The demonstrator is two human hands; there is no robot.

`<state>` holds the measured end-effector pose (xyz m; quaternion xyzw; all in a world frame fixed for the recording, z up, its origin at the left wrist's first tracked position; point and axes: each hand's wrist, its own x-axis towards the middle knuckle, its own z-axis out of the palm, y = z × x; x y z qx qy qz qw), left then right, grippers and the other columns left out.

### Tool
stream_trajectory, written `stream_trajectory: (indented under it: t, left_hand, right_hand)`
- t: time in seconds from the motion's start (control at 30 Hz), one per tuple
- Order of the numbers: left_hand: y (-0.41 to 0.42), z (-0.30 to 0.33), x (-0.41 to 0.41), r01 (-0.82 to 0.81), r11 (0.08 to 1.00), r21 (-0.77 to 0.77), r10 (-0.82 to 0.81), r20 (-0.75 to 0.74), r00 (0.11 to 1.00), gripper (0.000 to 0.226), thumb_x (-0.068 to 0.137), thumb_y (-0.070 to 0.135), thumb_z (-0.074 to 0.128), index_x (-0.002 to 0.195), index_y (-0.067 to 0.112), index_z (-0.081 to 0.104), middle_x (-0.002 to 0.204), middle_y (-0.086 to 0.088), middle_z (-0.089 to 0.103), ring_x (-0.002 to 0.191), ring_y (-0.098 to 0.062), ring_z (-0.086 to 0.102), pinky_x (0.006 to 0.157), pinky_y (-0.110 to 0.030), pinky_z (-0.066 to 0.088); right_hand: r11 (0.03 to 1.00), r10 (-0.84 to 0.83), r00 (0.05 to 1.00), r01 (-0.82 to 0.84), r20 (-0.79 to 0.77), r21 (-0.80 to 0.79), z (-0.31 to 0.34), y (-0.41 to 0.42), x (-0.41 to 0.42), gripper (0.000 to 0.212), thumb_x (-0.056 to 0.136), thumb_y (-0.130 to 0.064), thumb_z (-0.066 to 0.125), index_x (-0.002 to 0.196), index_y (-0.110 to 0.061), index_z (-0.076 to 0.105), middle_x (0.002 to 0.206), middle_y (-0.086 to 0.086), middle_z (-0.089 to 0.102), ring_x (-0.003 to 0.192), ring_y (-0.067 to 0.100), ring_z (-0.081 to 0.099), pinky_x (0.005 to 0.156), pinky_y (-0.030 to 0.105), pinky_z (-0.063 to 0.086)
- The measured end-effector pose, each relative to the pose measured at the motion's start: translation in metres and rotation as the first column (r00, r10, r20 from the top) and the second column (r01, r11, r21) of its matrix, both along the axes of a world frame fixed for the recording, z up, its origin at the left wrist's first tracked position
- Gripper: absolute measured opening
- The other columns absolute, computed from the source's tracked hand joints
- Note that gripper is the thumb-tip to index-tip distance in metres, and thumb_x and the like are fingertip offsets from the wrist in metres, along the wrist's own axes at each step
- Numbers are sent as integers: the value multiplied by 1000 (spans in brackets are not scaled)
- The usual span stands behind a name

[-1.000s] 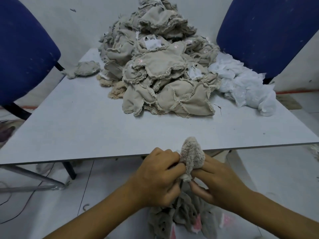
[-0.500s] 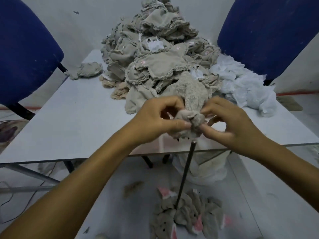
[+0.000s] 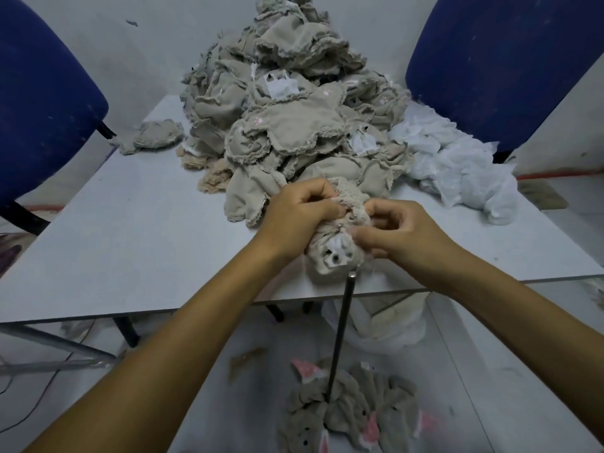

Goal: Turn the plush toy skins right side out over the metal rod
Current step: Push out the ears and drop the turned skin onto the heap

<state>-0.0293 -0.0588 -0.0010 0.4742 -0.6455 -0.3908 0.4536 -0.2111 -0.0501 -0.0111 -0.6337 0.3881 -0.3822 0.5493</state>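
I hold a beige plush toy skin (image 3: 336,256) in the air over the table's front edge, its white muzzle with dark eyes facing me. My left hand (image 3: 297,217) grips its upper left side. My right hand (image 3: 395,227) pinches its upper right side with curled fingers. A thin dark metal rod (image 3: 341,331) stands upright below, its shiny tip just under the skin's face. Whether the tip touches the skin is unclear. A tall heap of inside-out beige skins (image 3: 294,125) covers the back of the grey table (image 3: 130,230).
Furry skins with pink ears (image 3: 353,413) lie on the floor around the rod's base. White fabric (image 3: 457,165) lies at the table's right. One stray beige skin (image 3: 157,135) lies at the back left. Blue chairs (image 3: 39,103) (image 3: 503,60) stand on both sides.
Both hands lifted the skin up off the rod, from below the table edge to above it. The rod's tip is now bare and the skin's face shows.
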Motion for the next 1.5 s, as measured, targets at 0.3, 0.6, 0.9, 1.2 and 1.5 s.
stream_trajectory:
  t: [0.3, 0.6, 0.9, 1.2, 1.5]
  left_hand:
    - [15, -6, -15, 271, 960, 64, -276, 72, 959, 34, 67, 17, 75, 92, 5, 56, 85, -5, 59, 78, -19, 57, 74, -44, 51]
    - [7, -15, -9, 108, 984, 140, -89, -141, 986, 14, 70, 16, 68, 80, 18, 58, 70, 6, 63, 68, -14, 60, 63, -32, 51]
    - [3, -7, -12, 73, 984, 163, -43, -177, 983, 5, 67, 15, 61, 67, 18, 57, 61, 7, 57, 58, -10, 53, 54, -23, 43]
    - [17, -14, -25, 118, 993, -4, -115, 197, 974, 33, 70, 30, 81, 93, 19, 59, 84, 0, 69, 76, -21, 64, 76, -46, 53]
    - [2, -21, -27, -88, 973, 215, 134, -212, 968, 15, 88, 3, 63, 78, 15, 61, 55, 1, 63, 44, -17, 56, 38, -25, 43]
  right_hand:
    - [819, -566, 796, 515, -213, -254, -11, -6, 8, 15, 60, -35, 61, 50, -29, 53, 45, -14, 42, 49, 2, 35, 50, 26, 31]
    - [891, -228, 920, 65, 320, 449, -1, -2, 12, 29, 78, -15, 63, 101, 2, 66, 96, 23, 70, 85, 31, 70, 76, 43, 60]
    - [977, -212, 976, 211, 57, 21, -6, 6, 3, 7, 80, -12, 74, 85, -12, 69, 74, 7, 68, 71, 16, 67, 61, 28, 57]
    - [852, -522, 849, 523, -82, -20, -17, -6, 4, 21, 67, -25, 60, 71, -4, 60, 62, 4, 56, 62, 21, 51, 61, 39, 42]
    - [920, -247, 961, 191, 126, 343, -17, 4, 11, 31, 88, -24, 62, 108, -2, 62, 103, 19, 72, 93, 35, 72, 80, 42, 60]
